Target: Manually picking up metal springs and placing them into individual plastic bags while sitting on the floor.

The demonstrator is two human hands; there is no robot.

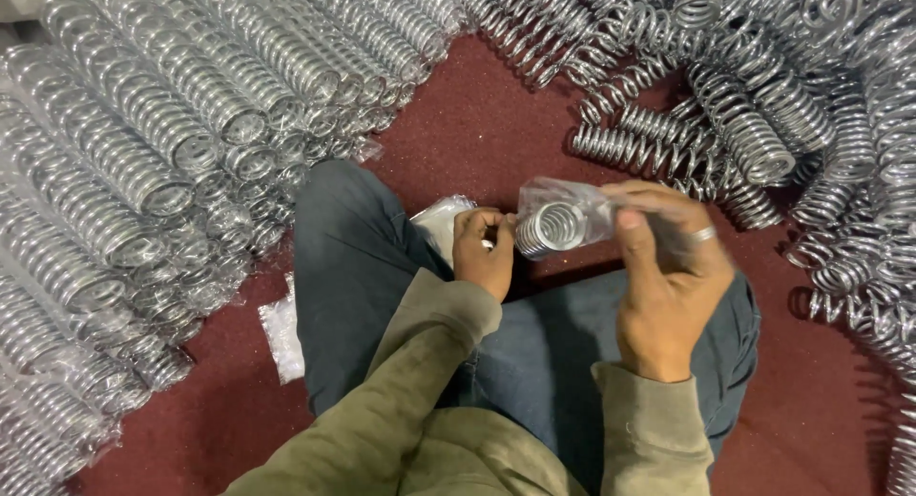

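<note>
**Spring half-sleeved in bag, held above the lap**

I see the right hand [668,286] gripping a chrome coil spring [551,229] through a clear plastic bag [582,205], fingers curled firmly round the bagged length. The left hand [482,253] sits at the spring's near end, fingers pinched narrowly on the bag's mouth or the coil's rim; I cannot tell which.

Location: the spring is held in the air above the knees, over the dark jeans [353,258], between both hands.

Orientation: its long axis runs roughly level, from the right palm toward the left hand. The open round end faces left and somewhat toward the camera; the far end is hidden under the right fingers.

Risks, in my judgement:
- The thin film could snag on the cut wire end and tear if pulled hard.
- The bag is slippery; a loose grip could let the spring slide out onto the maroon floor [477,124].
- A dropped piece could roll into the loose spring pile [763,95] and mix with the bagged springs [124,172] at left.
</note>
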